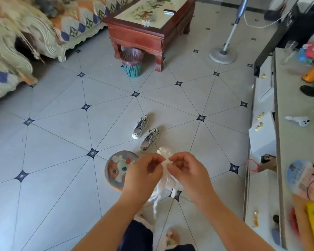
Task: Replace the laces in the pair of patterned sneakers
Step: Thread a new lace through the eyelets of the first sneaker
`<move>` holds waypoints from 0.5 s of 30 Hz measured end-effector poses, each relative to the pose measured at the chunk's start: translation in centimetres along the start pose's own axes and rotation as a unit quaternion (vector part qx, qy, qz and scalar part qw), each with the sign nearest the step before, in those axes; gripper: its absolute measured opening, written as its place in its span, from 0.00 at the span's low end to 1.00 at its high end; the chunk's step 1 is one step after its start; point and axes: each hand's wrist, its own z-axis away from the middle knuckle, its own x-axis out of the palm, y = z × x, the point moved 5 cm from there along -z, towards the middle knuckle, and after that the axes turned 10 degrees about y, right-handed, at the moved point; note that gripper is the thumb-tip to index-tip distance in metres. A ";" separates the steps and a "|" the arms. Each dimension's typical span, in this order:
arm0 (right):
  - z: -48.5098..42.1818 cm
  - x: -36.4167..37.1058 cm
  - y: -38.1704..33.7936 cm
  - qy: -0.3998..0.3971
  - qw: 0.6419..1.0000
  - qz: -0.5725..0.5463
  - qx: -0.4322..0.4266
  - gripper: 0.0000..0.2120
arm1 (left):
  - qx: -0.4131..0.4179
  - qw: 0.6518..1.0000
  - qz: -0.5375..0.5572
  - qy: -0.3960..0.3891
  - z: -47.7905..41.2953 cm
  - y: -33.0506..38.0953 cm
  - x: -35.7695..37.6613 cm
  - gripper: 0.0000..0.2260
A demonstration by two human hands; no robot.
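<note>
The left hand (145, 172) and right hand (186, 169) pinch a bundle of white laces (160, 191), loose ends hanging below. The black-and-white patterned sneakers (150, 140) sit side by side on the tiled floor (62, 142) beyond the hands.

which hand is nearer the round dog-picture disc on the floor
Left. The left hand overlaps the right edge of the round dog-picture disc; the right hand is farther right, past the white laces.

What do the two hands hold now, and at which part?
Both the left hand and right hand pinch a bundle of white laces near its top; the ends hang below.
</note>
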 end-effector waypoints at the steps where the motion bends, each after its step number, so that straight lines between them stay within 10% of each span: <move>1: -1.2 0.4 -0.2 -0.003 1.000 0.017 -0.007 0.09 | 0.005 1.000 0.000 -0.007 -1.1 -0.1 0.0 0.13; 15: -16.6 10.1 -5.1 -0.015 0.969 0.231 -0.082 0.11 | 0.109 0.988 -0.090 -0.062 -19.2 -1.1 -3.7 0.06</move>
